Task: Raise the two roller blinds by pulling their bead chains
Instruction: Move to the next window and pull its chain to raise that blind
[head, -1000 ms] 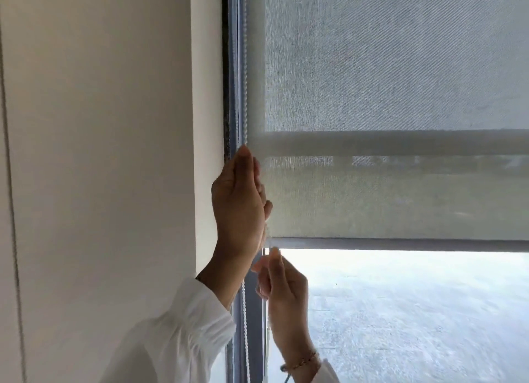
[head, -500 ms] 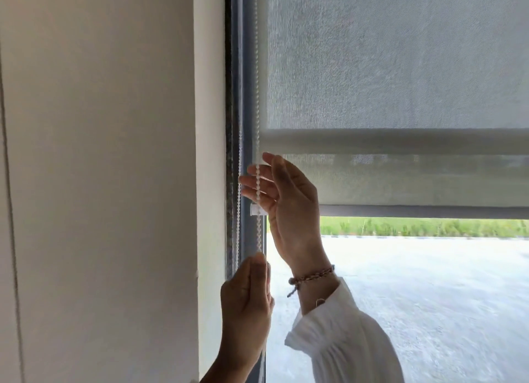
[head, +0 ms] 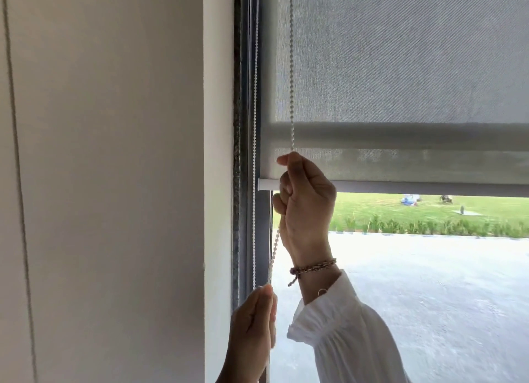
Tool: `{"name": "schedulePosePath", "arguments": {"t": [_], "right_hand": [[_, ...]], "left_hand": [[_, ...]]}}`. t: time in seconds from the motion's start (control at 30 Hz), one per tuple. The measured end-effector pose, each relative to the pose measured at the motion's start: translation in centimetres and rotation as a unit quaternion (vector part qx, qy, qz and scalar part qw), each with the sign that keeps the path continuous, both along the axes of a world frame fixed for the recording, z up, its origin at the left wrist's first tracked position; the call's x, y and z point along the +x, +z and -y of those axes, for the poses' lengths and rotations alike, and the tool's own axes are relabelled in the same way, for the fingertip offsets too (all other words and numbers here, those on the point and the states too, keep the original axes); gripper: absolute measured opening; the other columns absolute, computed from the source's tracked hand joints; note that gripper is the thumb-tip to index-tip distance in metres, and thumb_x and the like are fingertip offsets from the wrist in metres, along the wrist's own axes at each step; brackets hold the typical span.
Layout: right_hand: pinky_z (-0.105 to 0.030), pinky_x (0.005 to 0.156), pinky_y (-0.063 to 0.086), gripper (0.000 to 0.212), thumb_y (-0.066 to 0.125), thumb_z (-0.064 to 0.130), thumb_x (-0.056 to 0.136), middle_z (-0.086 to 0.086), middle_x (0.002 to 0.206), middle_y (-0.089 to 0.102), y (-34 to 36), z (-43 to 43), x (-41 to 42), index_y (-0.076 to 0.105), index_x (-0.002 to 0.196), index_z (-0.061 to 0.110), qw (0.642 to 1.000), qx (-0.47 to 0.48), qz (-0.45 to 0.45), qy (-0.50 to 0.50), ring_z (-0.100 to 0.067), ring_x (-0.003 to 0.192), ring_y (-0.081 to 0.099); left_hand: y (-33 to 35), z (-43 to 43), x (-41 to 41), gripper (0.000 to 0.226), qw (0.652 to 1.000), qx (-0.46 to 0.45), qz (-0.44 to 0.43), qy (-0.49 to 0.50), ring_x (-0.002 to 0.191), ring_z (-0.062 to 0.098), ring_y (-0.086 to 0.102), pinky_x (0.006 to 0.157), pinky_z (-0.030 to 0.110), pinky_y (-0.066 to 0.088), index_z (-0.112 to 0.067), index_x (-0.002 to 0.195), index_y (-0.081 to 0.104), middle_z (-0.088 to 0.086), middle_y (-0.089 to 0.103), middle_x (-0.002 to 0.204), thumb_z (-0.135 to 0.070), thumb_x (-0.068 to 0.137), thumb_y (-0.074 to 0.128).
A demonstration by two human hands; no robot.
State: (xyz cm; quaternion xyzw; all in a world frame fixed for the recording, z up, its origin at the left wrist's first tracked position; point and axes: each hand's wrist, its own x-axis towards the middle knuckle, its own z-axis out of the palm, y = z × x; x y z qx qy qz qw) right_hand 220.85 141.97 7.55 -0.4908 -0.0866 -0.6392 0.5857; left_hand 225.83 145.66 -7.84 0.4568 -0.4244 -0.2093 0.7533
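A grey mesh roller blind covers the upper window, and its bottom rail hangs level with my right hand's knuckles. A darker band crosses the fabric higher up; it looks like the second blind's lower edge. The white bead chain comes down in front of the fabric into my right hand, which is closed around it. From there the chain slants down to my left hand, which pinches it between thumb and fingers. A second strand runs straight down along the frame.
The dark window frame and a white wall stand to the left. Below the rail, the glass shows a paved yard and a lawn. White sleeves cover both of my forearms.
My right hand, with fingers loose on the chain half a second ago, has closed around it. The bottom rail sits higher, baring more lawn. My left hand stays low on the chain.
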Motion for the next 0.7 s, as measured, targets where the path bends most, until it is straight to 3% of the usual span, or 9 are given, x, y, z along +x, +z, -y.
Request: {"name": "schedulePosePath", "arguments": {"t": [0.07,0.13,0.2,0.3,0.37,0.47,0.53,0.6,0.7], "right_hand": [[-0.016,0.037,0.013,0.026,0.047,0.006,0.092,0.009,0.043,0.028,-0.7,0.3,-0.5,0.064,0.073,0.009,1.000,-0.014,0.005,-0.017,-0.003,0.037,0.018],[-0.016,0.038,0.013,0.026,0.046,0.005,0.092,0.010,0.042,0.027,-1.7,0.4,-0.9,0.064,0.073,0.009,0.999,-0.028,-0.008,-0.038,-0.003,0.037,0.018],[-0.016,0.038,0.017,0.023,0.049,0.007,0.092,0.013,0.042,0.029,-3.0,0.5,-0.7,0.064,0.075,0.010,0.996,-0.034,-0.032,-0.071,-0.004,0.037,0.020],[-0.020,0.043,0.026,0.018,0.052,0.019,0.086,0.015,0.041,0.042,-5.3,0.5,-0.2,0.066,0.074,0.020,0.984,-0.052,-0.079,-0.152,-0.001,0.040,0.031],[-0.019,0.045,0.029,0.019,0.052,0.023,0.084,0.017,0.043,0.047,-6.8,0.4,0.2,0.066,0.072,0.023,0.984,-0.058,-0.086,-0.147,0.001,0.042,0.035],[-0.018,0.041,0.024,0.018,0.053,0.025,0.083,0.015,0.042,0.038,-8.2,0.1,0.2,0.066,0.071,0.020,0.987,-0.044,-0.098,-0.121,-0.001,0.040,0.027],[-0.018,0.039,0.020,0.019,0.053,0.025,0.083,0.014,0.042,0.032,-8.7,0.2,0.1,0.066,0.071,0.018,0.989,-0.028,-0.101,-0.106,-0.002,0.039,0.023],[-0.019,0.041,0.021,0.018,0.055,0.030,0.082,0.014,0.041,0.033,-9.1,0.3,0.1,0.067,0.073,0.019,0.986,-0.032,-0.111,-0.118,-0.002,0.039,0.024],[-0.020,0.047,0.026,0.019,0.052,0.033,0.082,0.017,0.043,0.043,-9.2,0.1,0.5,0.066,0.076,0.023,0.979,-0.059,-0.126,-0.152,0.000,0.041,0.032]], "left_hand": [[0.4,0.3,0.5,0.046,0.998,0.010,-0.011,-0.065,0.034,0.007,0.030,0.036,0.016,0.030,-0.009,0.056,0.043,-0.008,0.033,0.039,-0.038,0.091,0.043],[1.0,0.8,1.2,0.048,0.996,0.003,-0.030,-0.089,0.043,0.013,0.053,0.049,0.025,0.048,-0.007,0.065,0.058,-0.002,0.053,0.046,-0.045,0.089,0.042],[2.6,1.0,1.6,0.045,0.993,-0.002,-0.076,-0.088,0.060,0.012,0.068,0.064,0.026,0.053,-0.009,0.078,0.064,0.000,0.070,0.060,-0.040,0.093,0.035],[7.0,1.0,2.0,0.041,0.991,-0.052,-0.084,-0.091,0.074,0.007,0.071,0.072,0.026,0.050,-0.012,0.087,0.065,-0.004,0.076,0.072,-0.036,0.094,0.033],[10.4,0.5,2.1,0.038,0.989,-0.094,-0.056,-0.099,0.081,0.009,0.070,0.075,0.024,0.054,-0.013,0.091,0.065,-0.002,0.075,0.078,-0.034,0.095,0.034],[15.3,-0.6,1.9,0.035,0.981,-0.138,-0.018,-0.132,0.088,0.016,0.070,0.082,0.025,0.056,-0.013,0.095,0.065,0.002,0.074,0.086,-0.031,0.096,0.035],[17.9,-1.1,1.6,0.033,0.978,-0.142,-0.006,-0.155,0.084,0.015,0.070,0.078,0.025,0.057,-0.013,0.094,0.064,0.001,0.074,0.084,-0.031,0.096,0.036],[19.6,-1.3,0.8,0.032,0.980,-0.128,0.002,-0.151,0.066,0.009,0.067,0.060,0.021,0.054,-0.013,0.090,0.064,-0.003,0.070,0.071,-0.033,0.095,0.039],[20.5,-1.0,-0.8,0.032,0.985,-0.134,-0.017,-0.109,0.039,0.003,0.033,0.038,0.016,0.023,-0.017,0.071,0.059,-0.010,0.044,0.046,-0.031,0.095,0.042]]}}
